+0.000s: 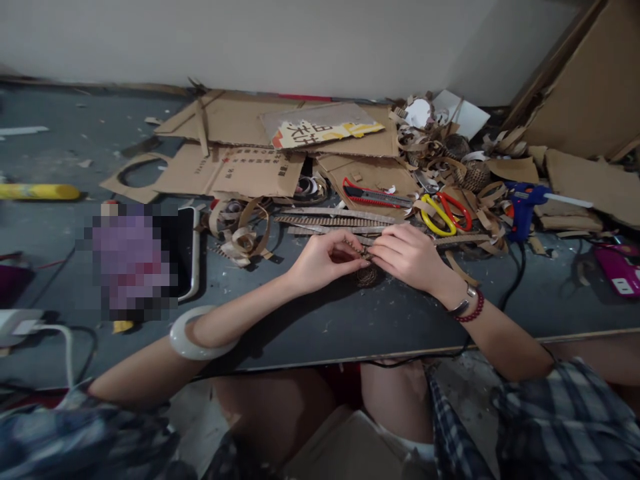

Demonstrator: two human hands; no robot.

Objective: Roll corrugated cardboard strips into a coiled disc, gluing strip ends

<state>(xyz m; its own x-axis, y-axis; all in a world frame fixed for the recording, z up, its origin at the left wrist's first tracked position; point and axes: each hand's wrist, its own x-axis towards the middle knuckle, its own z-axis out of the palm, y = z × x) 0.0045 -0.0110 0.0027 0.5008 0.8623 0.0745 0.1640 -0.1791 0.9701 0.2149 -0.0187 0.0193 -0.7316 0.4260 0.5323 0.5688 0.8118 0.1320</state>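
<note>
My left hand [324, 264] and my right hand [411, 259] meet above the near part of the table. Their fingers are pinched together on a small brown strip of corrugated cardboard [367, 254], which the fingertips partly hide. Just below the fingertips shows a round coil of rolled corrugated cardboard [367, 276]; whether it joins the strip I cannot tell. Behind the hands lie several long corrugated cardboard strips [333, 221]. Close beyond my right hand are scissors with a yellow and a red handle loop [439, 217], and a red and black utility knife [375, 195].
A blue glue gun [526, 203] with a white stick lies to the right, its cable running toward the table's front edge. Cardboard sheets [235, 167] and a heap of scraps [455, 150] fill the back. A phone [189, 257] lies left, partly under a blurred patch.
</note>
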